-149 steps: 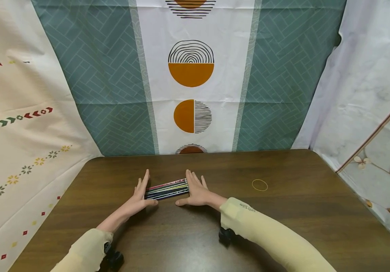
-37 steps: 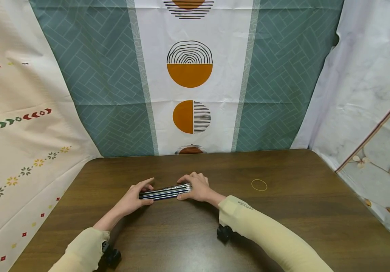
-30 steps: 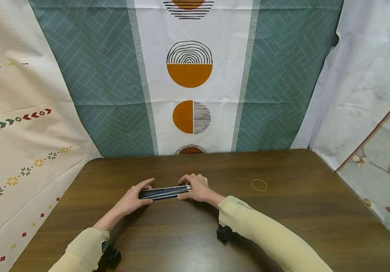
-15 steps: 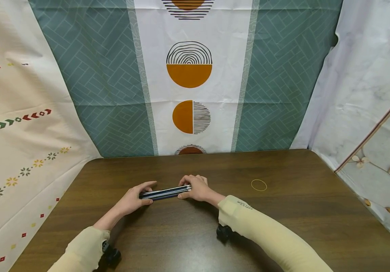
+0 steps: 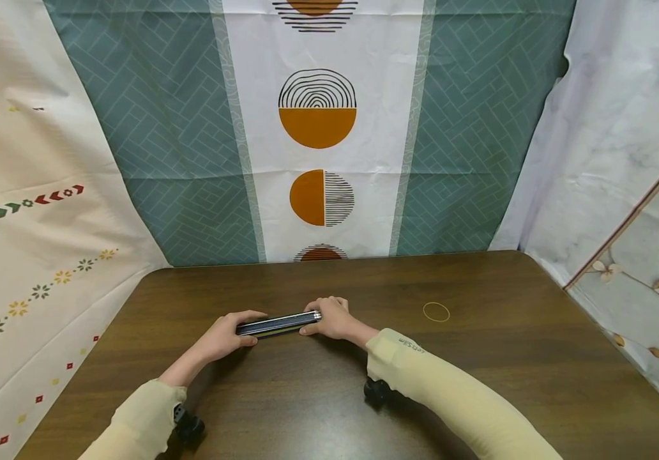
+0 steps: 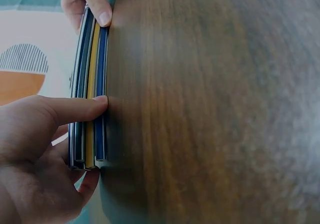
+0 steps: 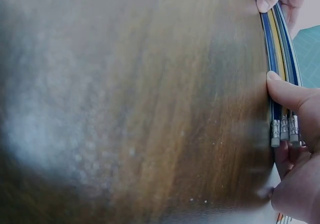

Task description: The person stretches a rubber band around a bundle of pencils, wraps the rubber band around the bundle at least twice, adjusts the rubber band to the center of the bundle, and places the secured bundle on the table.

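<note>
A bundle of pencils (image 5: 278, 324) is held lengthwise between two hands, just above the middle of a dark wooden bench (image 5: 479, 358). The left hand (image 5: 227, 335) is clasped around one end of the bundle, its thumb laid along the near side and its fingers (image 6: 90, 181) curled behind — in the left wrist view the blue, yellow and dark barrels are seen packed side by side. The right hand (image 5: 331, 319) is closed around the other end, where silver ferrules and small erasers are shown in the right wrist view; its thumb is pressed on the near side and its fingers (image 7: 282, 164) are wrapped behind. The bundle is kept nearly level and parallel to the bench's near edge. Whether it is touching the wood cannot be told. A thin yellow rubber band (image 5: 436, 312) is seen lying flat on the bench, well apart to the right of the right hand. Pale yellow sleeves (image 5: 450, 402) are worn on both arms. Behind the bench a patterned curtain (image 5: 317, 128) is hung — teal herringbone panels beside a white strip with orange and black half circles.
</note>
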`<action>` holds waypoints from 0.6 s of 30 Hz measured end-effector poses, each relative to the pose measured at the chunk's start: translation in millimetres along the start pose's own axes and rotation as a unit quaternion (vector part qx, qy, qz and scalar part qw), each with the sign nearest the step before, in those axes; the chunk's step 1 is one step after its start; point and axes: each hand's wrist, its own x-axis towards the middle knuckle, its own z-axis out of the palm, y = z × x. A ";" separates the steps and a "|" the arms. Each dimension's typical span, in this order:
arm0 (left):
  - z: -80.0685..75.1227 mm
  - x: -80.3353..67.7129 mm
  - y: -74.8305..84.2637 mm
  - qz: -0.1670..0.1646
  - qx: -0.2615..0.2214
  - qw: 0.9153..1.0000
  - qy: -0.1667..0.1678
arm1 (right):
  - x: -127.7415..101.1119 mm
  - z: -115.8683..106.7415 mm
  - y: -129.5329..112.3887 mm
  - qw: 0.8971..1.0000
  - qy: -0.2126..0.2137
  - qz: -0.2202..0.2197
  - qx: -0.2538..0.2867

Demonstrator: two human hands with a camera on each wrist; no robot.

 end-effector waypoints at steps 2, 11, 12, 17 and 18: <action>-0.7 0.2 0.5 0.003 0.002 1.000 0.000 | 0.5 -0.3 -0.9 1.000 0.001 0.002 -0.007; -6.1 3.1 7.1 0.026 0.028 0.999 -0.026 | 2.7 -2.1 -1.2 1.000 -0.002 -0.011 -0.008; -7.1 3.4 8.5 0.030 0.036 0.998 -0.033 | 3.2 -2.3 -0.5 1.000 -0.003 -0.016 -0.008; -15.3 6.2 19.3 0.056 0.063 0.993 -0.084 | 5.8 -5.7 3.8 0.999 -0.015 -0.040 0.011; -17.3 6.8 21.5 0.064 0.065 0.991 -0.097 | 6.1 -7.2 4.1 0.999 -0.021 -0.042 0.022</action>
